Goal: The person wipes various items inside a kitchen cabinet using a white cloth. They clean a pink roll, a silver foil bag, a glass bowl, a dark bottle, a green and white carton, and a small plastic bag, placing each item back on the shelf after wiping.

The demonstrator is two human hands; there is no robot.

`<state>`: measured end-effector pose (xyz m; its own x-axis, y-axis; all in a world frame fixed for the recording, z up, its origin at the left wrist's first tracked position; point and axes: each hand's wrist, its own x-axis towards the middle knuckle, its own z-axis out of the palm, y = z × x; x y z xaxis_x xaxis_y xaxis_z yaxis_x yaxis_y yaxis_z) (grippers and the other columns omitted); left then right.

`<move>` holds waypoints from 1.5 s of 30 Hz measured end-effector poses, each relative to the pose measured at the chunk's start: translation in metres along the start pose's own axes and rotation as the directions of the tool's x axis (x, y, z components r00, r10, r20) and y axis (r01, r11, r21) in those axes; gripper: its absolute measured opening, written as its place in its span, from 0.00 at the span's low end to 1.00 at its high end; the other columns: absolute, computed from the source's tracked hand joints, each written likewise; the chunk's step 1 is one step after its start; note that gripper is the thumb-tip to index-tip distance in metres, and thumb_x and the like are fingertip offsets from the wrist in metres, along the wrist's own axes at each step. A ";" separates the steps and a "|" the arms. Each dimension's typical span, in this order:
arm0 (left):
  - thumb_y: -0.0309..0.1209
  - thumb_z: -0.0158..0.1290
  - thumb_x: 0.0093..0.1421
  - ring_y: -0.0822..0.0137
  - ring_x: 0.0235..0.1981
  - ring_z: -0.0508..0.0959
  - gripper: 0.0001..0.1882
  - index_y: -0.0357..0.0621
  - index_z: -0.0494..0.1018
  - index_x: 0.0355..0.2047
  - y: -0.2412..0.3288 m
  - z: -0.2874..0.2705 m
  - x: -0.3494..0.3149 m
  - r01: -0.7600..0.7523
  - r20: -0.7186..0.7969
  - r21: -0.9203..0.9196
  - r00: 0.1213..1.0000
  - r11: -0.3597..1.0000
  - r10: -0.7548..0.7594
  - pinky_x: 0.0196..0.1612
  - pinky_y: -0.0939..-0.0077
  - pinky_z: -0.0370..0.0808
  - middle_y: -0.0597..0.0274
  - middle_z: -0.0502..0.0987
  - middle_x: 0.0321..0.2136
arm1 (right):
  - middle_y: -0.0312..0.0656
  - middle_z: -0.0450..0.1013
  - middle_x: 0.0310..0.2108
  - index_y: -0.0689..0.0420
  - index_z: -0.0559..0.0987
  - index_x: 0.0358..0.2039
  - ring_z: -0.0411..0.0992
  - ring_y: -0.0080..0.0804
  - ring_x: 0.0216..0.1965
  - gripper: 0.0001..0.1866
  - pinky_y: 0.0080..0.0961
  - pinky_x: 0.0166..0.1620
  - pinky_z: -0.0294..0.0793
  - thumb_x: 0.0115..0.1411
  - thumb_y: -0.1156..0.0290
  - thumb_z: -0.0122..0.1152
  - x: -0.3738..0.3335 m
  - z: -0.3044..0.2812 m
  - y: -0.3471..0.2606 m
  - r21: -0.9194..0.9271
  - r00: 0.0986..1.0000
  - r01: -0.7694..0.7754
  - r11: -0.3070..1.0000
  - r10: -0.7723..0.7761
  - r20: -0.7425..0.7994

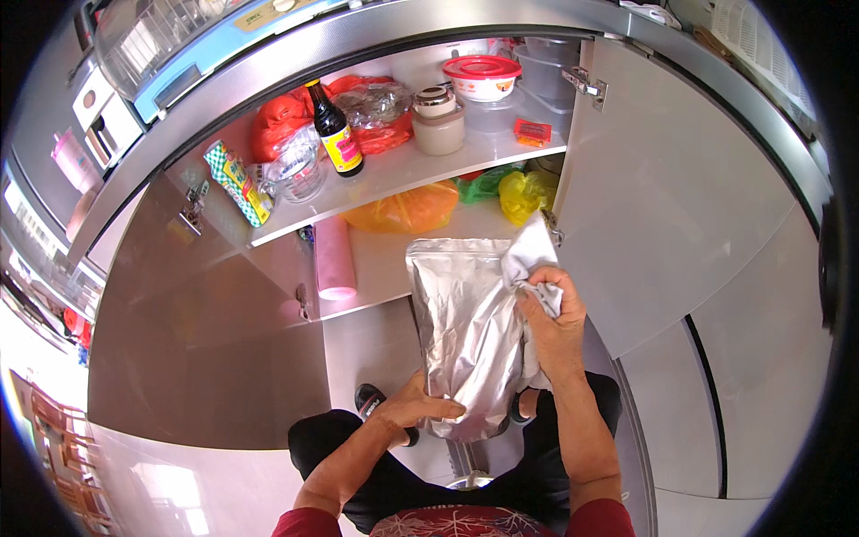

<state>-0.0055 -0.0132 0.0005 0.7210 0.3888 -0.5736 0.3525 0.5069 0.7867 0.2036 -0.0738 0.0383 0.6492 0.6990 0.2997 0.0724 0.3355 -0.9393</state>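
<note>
A large silver foil pouch [470,331] is held up in front of the open cabinet, over my lap. My left hand [419,403] grips its lower left edge, the thumb lying across the front and the fingers behind. In my right hand [557,324] is a crumpled pale cloth [531,255], pinched at the pouch's upper right side. Part of the cloth hangs down along the pouch's right edge. Whether the right fingers also touch the foil cannot be seen.
On the upper shelf [385,183] stand a dark bottle [340,134], a glass bowl [300,174], a beige jar [438,130] and a red-lidded container [483,80]. Below lie a pink roll [334,259] and an orange bag [407,208]. Open doors [662,197] flank both sides.
</note>
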 end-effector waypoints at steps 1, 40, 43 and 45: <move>0.27 0.65 0.40 0.68 0.42 0.73 0.47 0.41 0.52 0.59 -0.002 -0.001 0.004 -0.007 0.000 0.012 1.000 1.000 0.007 0.49 0.73 0.66 0.58 0.70 0.45 | 0.29 0.67 0.30 0.57 0.70 0.34 0.65 0.15 0.32 0.09 0.12 0.33 0.66 0.53 0.83 0.54 0.001 0.000 0.002 0.042 0.998 -0.048 0.998 0.049 -0.028; 0.30 0.63 0.42 0.69 0.38 0.75 0.29 0.42 0.68 0.46 -0.013 -0.010 0.009 -0.152 -0.083 -0.094 0.986 0.984 0.144 0.42 0.78 0.70 0.63 0.75 0.37 | 0.46 0.66 0.37 0.56 0.76 0.44 0.65 0.43 0.36 0.23 0.38 0.39 0.66 0.43 0.72 0.57 -0.033 0.018 0.002 -0.472 0.588 0.809 0.350 -0.486 0.647; 0.29 0.63 0.42 0.69 0.43 0.72 0.32 0.44 0.66 0.49 -0.041 -0.028 0.005 -0.397 -0.068 0.575 0.848 0.715 0.525 0.44 0.77 0.69 0.63 0.72 0.42 | 0.48 0.65 0.46 0.56 0.75 0.40 0.65 0.43 0.45 0.20 0.35 0.46 0.65 0.43 0.66 0.58 -0.058 0.042 0.006 -0.273 0.468 0.853 0.444 -0.421 0.777; 0.27 0.62 0.41 0.68 0.48 0.69 0.37 0.45 0.62 0.54 -0.031 -0.032 -0.003 -0.418 0.031 0.565 0.872 0.712 0.488 0.47 0.75 0.67 0.62 0.69 0.48 | 0.49 0.65 0.48 0.56 0.75 0.40 0.64 0.43 0.46 0.20 0.35 0.46 0.65 0.43 0.67 0.58 -0.060 0.043 0.011 -0.281 0.463 0.852 0.441 -0.386 0.798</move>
<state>-0.0373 -0.0052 -0.0294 0.8194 0.5627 -0.1096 0.2864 -0.2362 0.9286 0.1327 -0.0844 0.0172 -0.3319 0.6982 0.6344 0.7981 0.5663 -0.2058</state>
